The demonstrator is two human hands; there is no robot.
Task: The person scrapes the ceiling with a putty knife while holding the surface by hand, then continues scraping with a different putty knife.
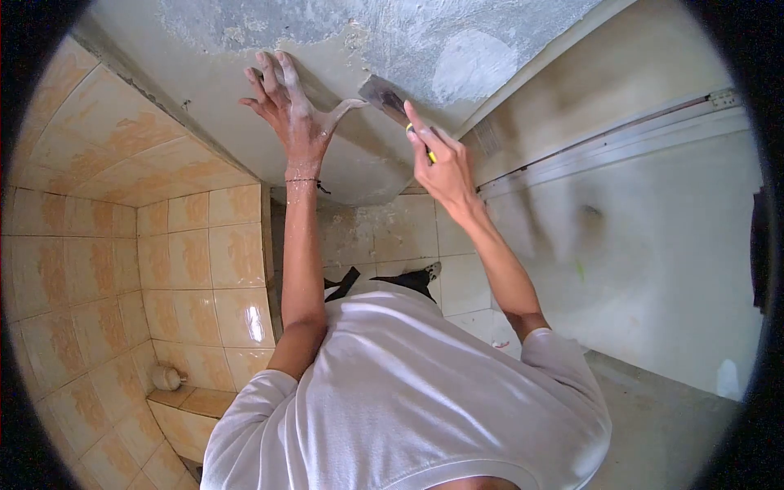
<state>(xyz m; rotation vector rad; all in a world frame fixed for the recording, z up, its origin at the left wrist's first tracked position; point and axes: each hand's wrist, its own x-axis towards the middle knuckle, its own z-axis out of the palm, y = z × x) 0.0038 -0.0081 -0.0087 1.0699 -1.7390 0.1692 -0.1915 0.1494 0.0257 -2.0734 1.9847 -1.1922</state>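
Observation:
My right hand (439, 159) grips a putty knife (385, 98) by its yellow and black handle, index finger stretched along it. The blade's edge meets the wall (359, 155), close to the border between a smooth beige coat and rough grey-blue plaster (327, 24). My left hand (296, 114) lies against the beige part of the wall, fingers spread, its thumb pointing toward the blade. White dust covers its fingers and wrist, and a dark cord circles the wrist. A paler patch (478, 65) shows on the plaster right of the blade.
Orange-and-cream tiles (196, 245) cover the left wall, with a tiled ledge (192, 400) and a round fixture (167, 377) low down. At right runs a pale panel (653, 245) with a metal rail (608, 131). Light floor tiles (457, 278) lie below.

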